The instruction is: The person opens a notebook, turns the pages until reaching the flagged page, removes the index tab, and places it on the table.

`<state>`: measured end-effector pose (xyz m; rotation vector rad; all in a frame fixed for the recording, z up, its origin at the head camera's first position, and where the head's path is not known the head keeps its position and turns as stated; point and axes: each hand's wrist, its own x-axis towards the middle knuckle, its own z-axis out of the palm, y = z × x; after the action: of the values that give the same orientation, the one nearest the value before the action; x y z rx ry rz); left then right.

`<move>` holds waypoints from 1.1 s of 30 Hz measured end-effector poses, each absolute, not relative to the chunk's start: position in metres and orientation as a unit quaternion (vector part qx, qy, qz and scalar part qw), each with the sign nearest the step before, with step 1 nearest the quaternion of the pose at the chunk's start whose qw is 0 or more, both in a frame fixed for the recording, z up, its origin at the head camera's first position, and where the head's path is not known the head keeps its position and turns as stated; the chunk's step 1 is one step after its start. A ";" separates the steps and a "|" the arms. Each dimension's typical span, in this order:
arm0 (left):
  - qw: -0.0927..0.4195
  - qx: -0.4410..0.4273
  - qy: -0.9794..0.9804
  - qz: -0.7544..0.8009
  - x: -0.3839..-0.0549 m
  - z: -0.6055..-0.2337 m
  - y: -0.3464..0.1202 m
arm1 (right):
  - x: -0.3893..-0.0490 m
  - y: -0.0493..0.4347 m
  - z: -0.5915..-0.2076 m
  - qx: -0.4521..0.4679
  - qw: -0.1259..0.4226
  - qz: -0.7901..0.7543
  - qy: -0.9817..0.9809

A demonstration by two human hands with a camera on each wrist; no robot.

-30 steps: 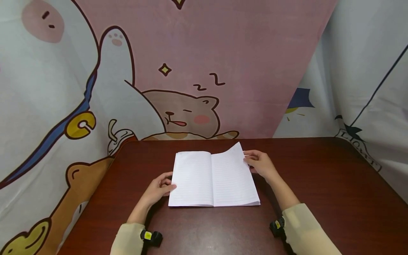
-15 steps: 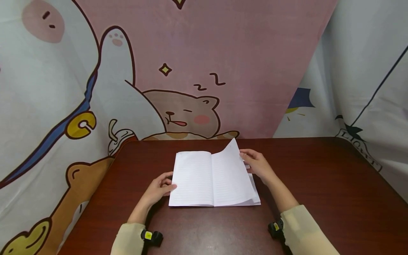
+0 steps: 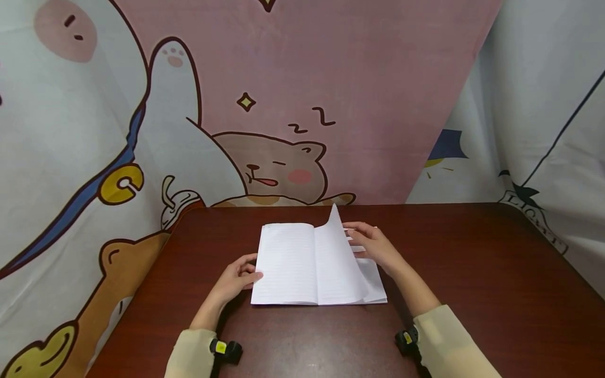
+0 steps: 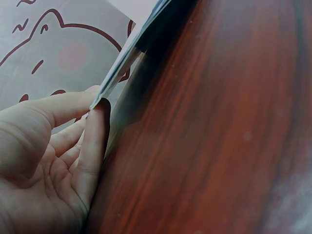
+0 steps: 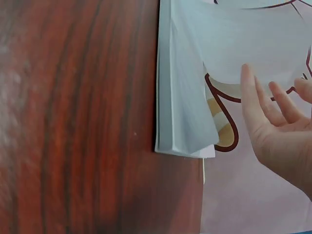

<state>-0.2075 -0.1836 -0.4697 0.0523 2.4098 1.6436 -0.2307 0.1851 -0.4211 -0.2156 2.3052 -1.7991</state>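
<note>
An open notebook (image 3: 285, 265) with white lined pages lies on the table. My left hand (image 3: 235, 278) pinches its left edge, thumb on top and fingers beneath; in the left wrist view the thumb and index finger close on the notebook's edge (image 4: 122, 63). A right-hand page (image 3: 333, 262) stands raised and curved, its far corner pointing up. Behind this page is my right hand (image 3: 375, 247), fingertips at its right edge. In the right wrist view the right hand's fingers (image 5: 251, 92) extend nearly straight against the pale page (image 5: 190, 83).
The notebook rests on a dark reddish-brown wooden table (image 3: 472, 273). Behind it hangs a cartoon-printed cloth (image 3: 378, 105) in pink and white, reaching down to the table's far edge. Black wrist cameras (image 3: 227, 352) sit at both sleeves.
The right hand has moved left, carrying the right-hand page up and over toward the spine, uncovering pages below. The left hand stays at the left edge.
</note>
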 end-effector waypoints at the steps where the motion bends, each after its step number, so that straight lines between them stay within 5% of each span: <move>1: 0.111 0.018 0.820 0.561 -0.208 -0.470 -0.183 | -0.231 0.184 -0.422 -0.085 0.109 -0.612 0.779; 9: 0.112 0.021 0.819 0.562 -0.209 -0.470 -0.183 | -0.231 0.176 -0.426 -0.157 0.129 -0.612 0.765; 33: 0.110 0.016 0.818 0.564 -0.206 -0.470 -0.185 | -0.228 0.152 -0.439 -0.182 0.192 -0.618 0.741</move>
<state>-0.2063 -0.1846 -0.4697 0.0457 2.4054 1.6580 -0.2276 0.1524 -0.4394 -0.5116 2.0795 -1.7348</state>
